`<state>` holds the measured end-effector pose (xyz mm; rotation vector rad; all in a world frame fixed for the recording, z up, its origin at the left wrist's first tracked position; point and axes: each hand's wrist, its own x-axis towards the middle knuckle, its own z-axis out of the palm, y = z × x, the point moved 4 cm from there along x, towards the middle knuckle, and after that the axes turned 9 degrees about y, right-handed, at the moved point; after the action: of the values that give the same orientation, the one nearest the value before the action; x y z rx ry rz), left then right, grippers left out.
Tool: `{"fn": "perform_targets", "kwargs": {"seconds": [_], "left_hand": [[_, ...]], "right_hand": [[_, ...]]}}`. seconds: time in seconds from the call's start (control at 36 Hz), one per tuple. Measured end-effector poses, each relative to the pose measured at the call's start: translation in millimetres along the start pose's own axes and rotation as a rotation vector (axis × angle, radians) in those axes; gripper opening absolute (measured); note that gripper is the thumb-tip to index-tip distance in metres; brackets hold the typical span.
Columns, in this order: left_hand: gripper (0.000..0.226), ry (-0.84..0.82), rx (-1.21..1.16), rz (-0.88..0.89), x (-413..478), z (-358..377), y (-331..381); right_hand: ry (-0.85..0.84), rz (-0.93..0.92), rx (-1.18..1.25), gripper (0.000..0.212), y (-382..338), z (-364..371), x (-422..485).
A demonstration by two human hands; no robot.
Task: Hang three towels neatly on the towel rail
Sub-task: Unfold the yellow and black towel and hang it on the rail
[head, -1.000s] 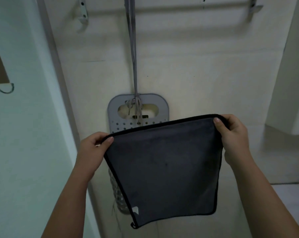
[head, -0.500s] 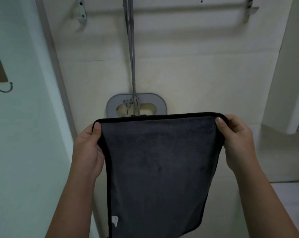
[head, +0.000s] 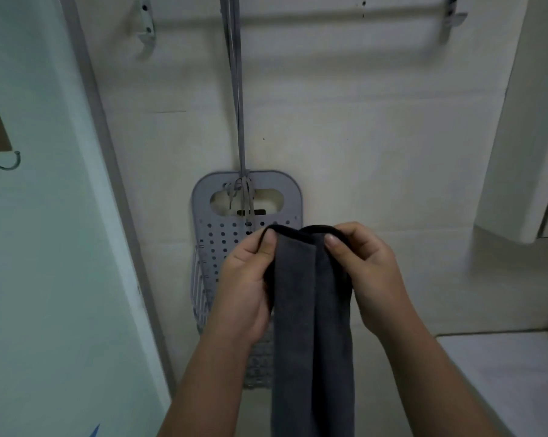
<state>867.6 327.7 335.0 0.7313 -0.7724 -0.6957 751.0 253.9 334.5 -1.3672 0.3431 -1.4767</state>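
both hands [head: 244,279] [head: 368,272], fingers pinching, hold folded towel [head: 310,326] hanging long axis vertical.

No text, number or brand can be read. The small dark plate [head: 251,212] on the grey perforated panel [head: 203,222] is too blurred to read. The towel [head: 297,326] shows no legible tag. The blue mark [head: 95,432] at bottom left is cut off.

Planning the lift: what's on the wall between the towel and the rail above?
Head view: a grey perforated basket hanging by a strap, otherwise bare wall.
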Motion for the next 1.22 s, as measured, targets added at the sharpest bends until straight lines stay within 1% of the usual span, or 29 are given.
{"fn": "perform_targets", "kwargs": {"seconds": [0.11,0.17,0.22,0.28,0.36,0.44,0.56,0.64,0.75,0.81,0.89,1.06,1.22], "left_hand": [[0.019,0.153,0.142,0.107,-7,5,-4],[0.018,0.23,0.223,0.142,-10,3,-6],[0.019,0.297,0.305,0.202,-11,1,-5],[0.026,0.357,0.412,0.296,-12,-3,-1],[0.028,0.401,0.51,0.345,-14,-8,0],[0.029,0.402,0.54,0.338,-19,-6,-3],[0.025,0.331,0.486,0.248,-28,8,-11],[0.02,0.313,0.416,0.178,-31,12,-13],[0.037,0.306,0.308,0.099,-35,12,-13],[0.042,0.325,0.274,0.083,-37,11,-12],[0.043,0.327,0.219,0.067,-38,13,-12],[0.043,0.362,0.137,0.072,-37,15,-12],[0.04,0.4,0.114,0.059,-34,13,-14]], "right_hand": [[0.044,-0.076,-0.125,0.01,-3,9,-9],[0.081,-0.095,-0.191,0.013,-2,9,-12],[0.157,-0.132,-0.273,0.019,-2,4,-13],[0.246,-0.168,-0.361,0.021,-2,-3,-13],[0.312,-0.194,-0.439,0.017,-2,-11,-14],[0.285,-0.214,-0.493,0.018,-1,-4,-21],[0.203,-0.229,-0.552,0.007,2,13,-33],[0.219,-0.289,-0.574,0.01,-3,16,-39],[0.183,-0.378,-0.664,0.011,-10,20,-47],[0.152,-0.43,-0.715,0.016,-12,23,-52],[0.134,-0.48,-0.763,0.021,-17,27,-57],[0.113,-0.536,-0.866,0.023,-25,34,-63],[0.06,-0.527,-0.909,0.026,-27,35,-65]]}}
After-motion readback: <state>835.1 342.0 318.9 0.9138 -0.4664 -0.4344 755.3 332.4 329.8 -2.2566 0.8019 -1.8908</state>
